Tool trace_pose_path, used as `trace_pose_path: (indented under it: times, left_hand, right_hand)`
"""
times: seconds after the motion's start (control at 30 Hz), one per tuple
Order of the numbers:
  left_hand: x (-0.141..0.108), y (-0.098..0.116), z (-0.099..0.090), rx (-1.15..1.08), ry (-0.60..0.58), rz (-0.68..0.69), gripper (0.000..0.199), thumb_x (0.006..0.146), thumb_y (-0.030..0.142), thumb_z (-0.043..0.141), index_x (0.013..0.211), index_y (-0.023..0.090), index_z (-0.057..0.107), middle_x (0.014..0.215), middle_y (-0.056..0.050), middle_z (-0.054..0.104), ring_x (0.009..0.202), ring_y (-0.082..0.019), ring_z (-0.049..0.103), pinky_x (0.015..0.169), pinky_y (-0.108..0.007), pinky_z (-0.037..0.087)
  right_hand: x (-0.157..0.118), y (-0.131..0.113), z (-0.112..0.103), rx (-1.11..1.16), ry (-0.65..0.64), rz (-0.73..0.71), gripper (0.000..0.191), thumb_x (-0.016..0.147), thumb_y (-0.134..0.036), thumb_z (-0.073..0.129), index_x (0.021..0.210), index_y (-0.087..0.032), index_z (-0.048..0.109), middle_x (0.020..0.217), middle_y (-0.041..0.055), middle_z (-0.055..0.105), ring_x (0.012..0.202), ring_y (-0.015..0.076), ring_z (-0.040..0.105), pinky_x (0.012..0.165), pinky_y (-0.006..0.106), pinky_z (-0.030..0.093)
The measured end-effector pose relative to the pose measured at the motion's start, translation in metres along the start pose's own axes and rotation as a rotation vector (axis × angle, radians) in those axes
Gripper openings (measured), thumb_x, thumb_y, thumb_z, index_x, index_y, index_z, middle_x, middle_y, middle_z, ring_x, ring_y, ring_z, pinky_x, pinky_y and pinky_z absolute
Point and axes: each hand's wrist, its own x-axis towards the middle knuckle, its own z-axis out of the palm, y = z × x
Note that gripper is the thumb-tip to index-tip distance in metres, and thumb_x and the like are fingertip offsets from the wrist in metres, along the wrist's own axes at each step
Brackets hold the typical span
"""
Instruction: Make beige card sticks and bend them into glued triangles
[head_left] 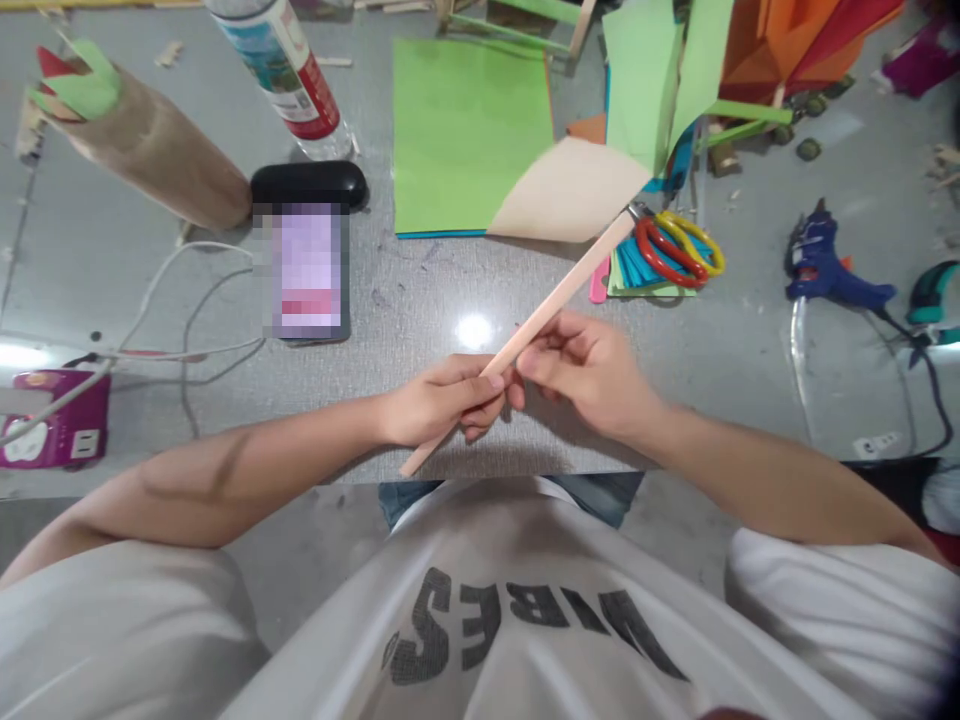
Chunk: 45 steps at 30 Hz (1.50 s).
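Note:
A long, flat, pale strip (562,290), which looks like wood, slants across my front, its upper end near the scissors and its lower end over the table edge. My left hand (457,400) is closed around its lower part, thumb on top. My right hand (592,370) is curled, thumb and fingertips pinched at the strip's edge just above the left hand; its other fingers are partly hidden. Beyond the strip's upper end lie scissors (679,250) with red and yellow handles. A beige paper sheet (570,190) overlaps a stack of green paper (465,130).
To the left are a phone (311,275), a black case (309,185), a bottle (285,80), a brown paper roll (165,150) and a magenta power socket (52,420) with cables. On the right lies a blue glue gun (832,260). Orange folded paper (780,50) is at the back.

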Motion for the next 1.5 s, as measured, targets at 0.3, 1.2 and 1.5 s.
trace_pose_path:
  times: [0.3, 1.2, 1.5]
  left_hand:
    - [-0.005, 0.004, 0.001, 0.103, -0.080, -0.036, 0.045, 0.120, 0.062, 0.068, 0.109, 0.019, 0.077, 0.064, 0.005, 0.054, 0.059, -0.015, 0.050, 0.060, -0.029, 0.048]
    - [-0.005, -0.002, -0.006, 0.791, 0.085, 0.170, 0.038, 0.119, 0.053, 0.073, 0.130, 0.018, 0.085, 0.085, 0.001, 0.074, 0.070, -0.014, 0.064, 0.065, -0.027, 0.047]
    - [-0.005, -0.007, -0.011, 0.924, 0.044, 0.389, 0.032, 0.121, 0.033, 0.064, 0.147, 0.017, 0.075, 0.072, 0.008, 0.067, 0.061, -0.012, 0.064, 0.062, -0.025, 0.045]
  right_hand:
    - [-0.002, 0.001, -0.001, -0.032, 0.029, -0.032, 0.045, 0.093, -0.066, 0.108, 0.084, -0.028, 0.084, 0.064, -0.0033, 0.066, 0.049, 0.0112, 0.048, 0.043, 0.033, 0.035]
    - [0.031, -0.035, -0.082, -1.727, 0.364, -0.068, 0.043, 0.123, -0.041, 0.071, 0.133, -0.006, 0.093, 0.152, 0.0306, 0.074, 0.151, 0.0498, 0.056, 0.120, 0.066, 0.039]
    - [0.021, -0.032, -0.071, -1.727, 0.133, -0.112, 0.032, 0.121, -0.044, 0.071, 0.120, -0.022, 0.095, 0.135, 0.0164, 0.086, 0.135, 0.0426, 0.066, 0.116, 0.061, 0.038]
